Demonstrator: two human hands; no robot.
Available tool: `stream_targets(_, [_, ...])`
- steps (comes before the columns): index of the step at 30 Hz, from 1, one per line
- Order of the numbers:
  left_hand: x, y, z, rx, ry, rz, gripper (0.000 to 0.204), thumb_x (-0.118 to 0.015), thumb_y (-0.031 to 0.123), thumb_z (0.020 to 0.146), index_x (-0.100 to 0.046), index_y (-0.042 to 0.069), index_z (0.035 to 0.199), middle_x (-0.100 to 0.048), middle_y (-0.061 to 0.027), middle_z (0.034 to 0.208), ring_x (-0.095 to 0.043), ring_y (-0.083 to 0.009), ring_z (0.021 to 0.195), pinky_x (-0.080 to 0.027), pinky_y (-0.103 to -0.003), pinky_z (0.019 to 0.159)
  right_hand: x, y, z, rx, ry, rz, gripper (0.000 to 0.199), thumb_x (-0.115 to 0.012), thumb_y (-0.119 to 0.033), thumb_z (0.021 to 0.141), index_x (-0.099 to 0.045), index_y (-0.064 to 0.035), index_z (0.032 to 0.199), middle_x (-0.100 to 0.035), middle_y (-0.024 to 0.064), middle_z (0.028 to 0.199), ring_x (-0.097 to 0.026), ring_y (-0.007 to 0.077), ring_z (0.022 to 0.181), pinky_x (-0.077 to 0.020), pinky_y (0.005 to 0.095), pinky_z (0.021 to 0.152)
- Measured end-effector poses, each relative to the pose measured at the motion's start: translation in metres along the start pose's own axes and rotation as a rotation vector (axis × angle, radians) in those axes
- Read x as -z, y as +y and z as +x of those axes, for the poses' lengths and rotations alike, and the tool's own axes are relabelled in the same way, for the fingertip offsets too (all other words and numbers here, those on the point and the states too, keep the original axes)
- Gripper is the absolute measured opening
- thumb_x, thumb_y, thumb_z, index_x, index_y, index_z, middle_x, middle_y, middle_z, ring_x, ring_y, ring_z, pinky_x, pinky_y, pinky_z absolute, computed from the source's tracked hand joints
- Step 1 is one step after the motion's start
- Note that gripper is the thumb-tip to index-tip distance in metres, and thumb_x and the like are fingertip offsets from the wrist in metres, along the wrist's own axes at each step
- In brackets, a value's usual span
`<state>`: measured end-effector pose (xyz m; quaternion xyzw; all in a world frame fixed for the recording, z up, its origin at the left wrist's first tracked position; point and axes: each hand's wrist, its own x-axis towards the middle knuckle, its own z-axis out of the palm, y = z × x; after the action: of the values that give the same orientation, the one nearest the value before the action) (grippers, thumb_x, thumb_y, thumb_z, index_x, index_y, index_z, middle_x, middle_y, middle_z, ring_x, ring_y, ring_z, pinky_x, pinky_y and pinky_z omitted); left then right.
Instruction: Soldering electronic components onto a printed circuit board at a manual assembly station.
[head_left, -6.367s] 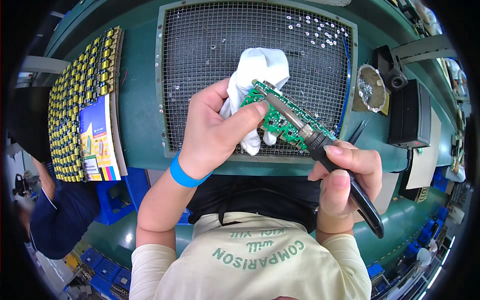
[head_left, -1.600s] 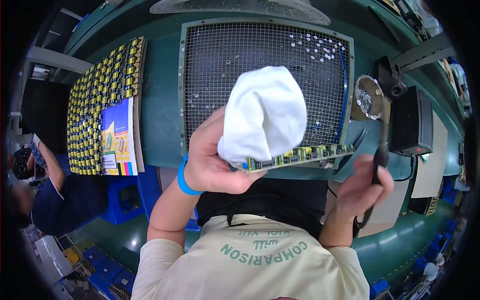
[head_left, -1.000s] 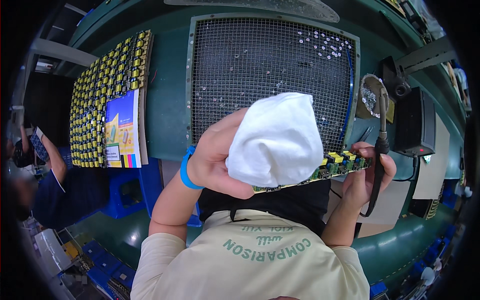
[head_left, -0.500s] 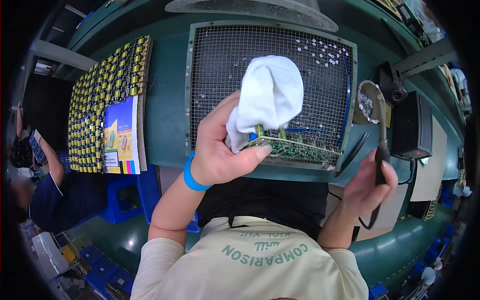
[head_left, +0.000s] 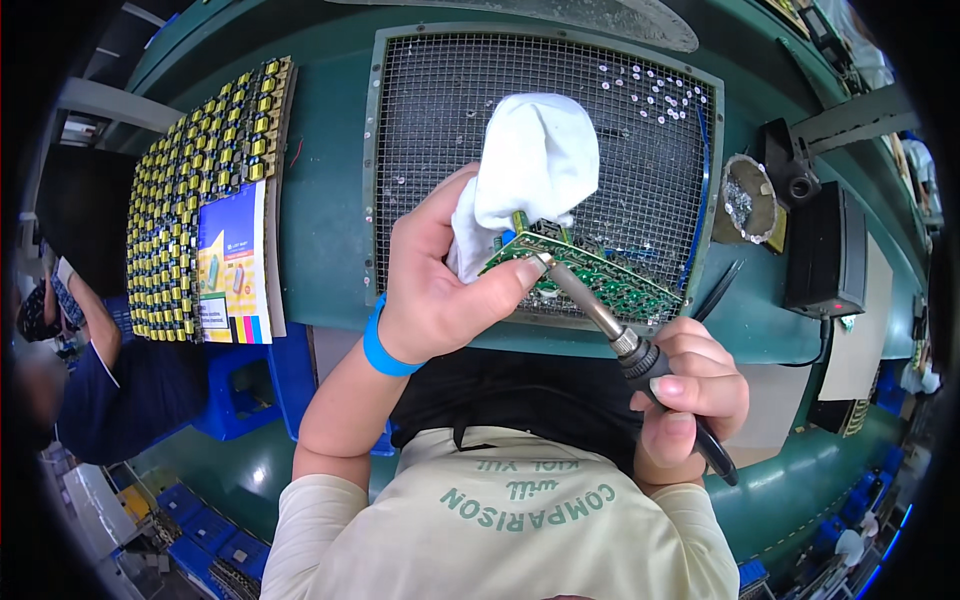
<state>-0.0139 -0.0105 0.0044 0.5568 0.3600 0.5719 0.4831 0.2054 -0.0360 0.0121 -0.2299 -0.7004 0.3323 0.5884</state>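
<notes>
My left hand [head_left: 445, 275], with a blue band at its wrist, grips a green circuit board [head_left: 600, 280] along with a folded white cloth [head_left: 540, 160]. The thumb presses on the board's near left end, and the other fingers are hidden behind the cloth. In my right hand [head_left: 695, 390] is a soldering iron [head_left: 640, 358] with a black handle, my fingers wrapped round its grip. Its metal barrel slants up and left, and the tip is at the board close to my left thumb; whether it touches, I cannot tell.
Under the board lies a framed wire-mesh tray [head_left: 440, 110] with small white discs at its far right. Panels of yellow-topped components [head_left: 160, 240] and a printed sheet [head_left: 235, 270] lie left. Right are a bowl of metal bits [head_left: 740, 205], a black box [head_left: 835, 250] and tweezers [head_left: 720, 290].
My right hand has brought the soldering iron from beside the bowl at the right, left and down to the board. The board now tilts more toward me in my left hand.
</notes>
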Motion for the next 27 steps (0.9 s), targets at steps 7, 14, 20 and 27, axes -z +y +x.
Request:
stream_targets(7, [0.0003,0.0006,-0.0016,0.008,-0.004,-0.013,0.047,-0.065,0.003,0.075,-0.053,-0.005,0.12,-0.061,-0.0072,0.106,-0.058,-0.0129,0.097,-0.046,-0.028,0.086,-0.0063,0.0079,-0.0053,0.01,0.028,0.029,0.015,-0.059,-0.018,0.09,-0.059,-0.0046,0.097,-0.054,0.0038,0.055,-0.048,0.0189,0.044,-0.0388,0.0316,0.047])
stream_targets(14, [-0.0007,0.0039,-0.0037,0.059,0.003,-0.045,0.047,-0.066,0.003,0.075,-0.053,-0.006,0.12,-0.061,-0.0067,0.104,-0.058,-0.0125,0.096,-0.047,-0.028,0.085,-0.0048,0.0069,-0.0073,0.007,0.029,0.031,0.014,-0.056,-0.018,0.092,-0.059,-0.005,0.097,-0.055,0.0033,0.056,-0.049,0.0181,0.044,-0.039,0.0311,0.047])
stream_targets(20, [-0.0026,0.0054,-0.0033,0.05,0.017,-0.035,0.047,-0.066,0.004,0.075,-0.054,-0.006,0.12,-0.061,-0.0069,0.105,-0.058,-0.0132,0.097,-0.047,-0.028,0.086,-0.0046,0.0071,-0.0077,0.007,0.031,0.049,0.015,-0.056,-0.019,0.092,-0.059,-0.0048,0.097,-0.056,0.0033,0.056,-0.049,0.0182,0.044,-0.0391,0.0312,0.048])
stream_targets(27, [-0.0023,0.0046,-0.0029,0.045,0.014,-0.01,0.047,-0.066,0.004,0.074,-0.055,-0.006,0.119,-0.06,-0.0073,0.107,-0.058,-0.0138,0.098,-0.046,-0.028,0.086,-0.0067,0.0044,-0.0065,-0.023,0.005,-0.033,0.029,-0.048,-0.036,0.098,-0.048,-0.0076,0.096,-0.049,-0.0005,0.049,-0.04,0.0113,0.04,-0.04,0.0318,0.053])
